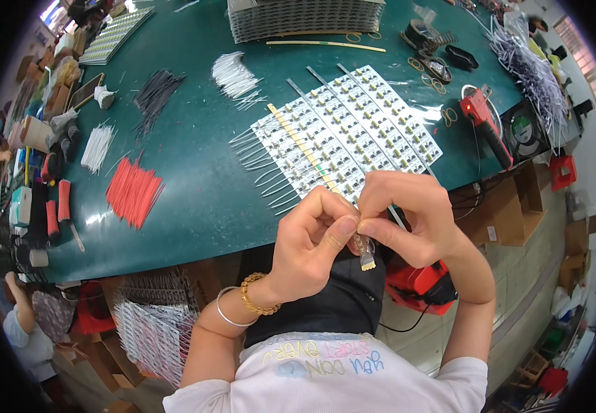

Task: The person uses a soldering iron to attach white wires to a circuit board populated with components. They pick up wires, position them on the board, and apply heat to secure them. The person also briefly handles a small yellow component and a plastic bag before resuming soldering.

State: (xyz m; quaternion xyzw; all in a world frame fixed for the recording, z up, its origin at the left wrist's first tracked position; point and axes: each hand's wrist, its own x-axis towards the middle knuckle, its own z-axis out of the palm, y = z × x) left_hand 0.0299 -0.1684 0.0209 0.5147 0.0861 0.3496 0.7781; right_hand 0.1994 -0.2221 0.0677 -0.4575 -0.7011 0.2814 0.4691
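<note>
Close above the table's front edge, my left hand [315, 241] and my right hand [411, 213] meet with thumbs and fingertips pinched together. Between them they grip a small narrow packet [363, 251], brownish and partly see-through, whose yellow jagged end points down toward my lap. My fingers cover its upper part. Just beyond my hands lies a panel of small white circuit boards [380, 103], with metal strips and a yellow strip [291, 134] across it. White wires [263, 172] stick out from its left edge.
Red wires [133, 193], black wires [157, 96] and white wires [236, 76] lie in bundles on the green table [194, 206]. A red-handled tool [487, 127] rests at right beside a fan [521, 131]. Stacked panels [305, 20] stand at the back; another person [26, 330] is at far left.
</note>
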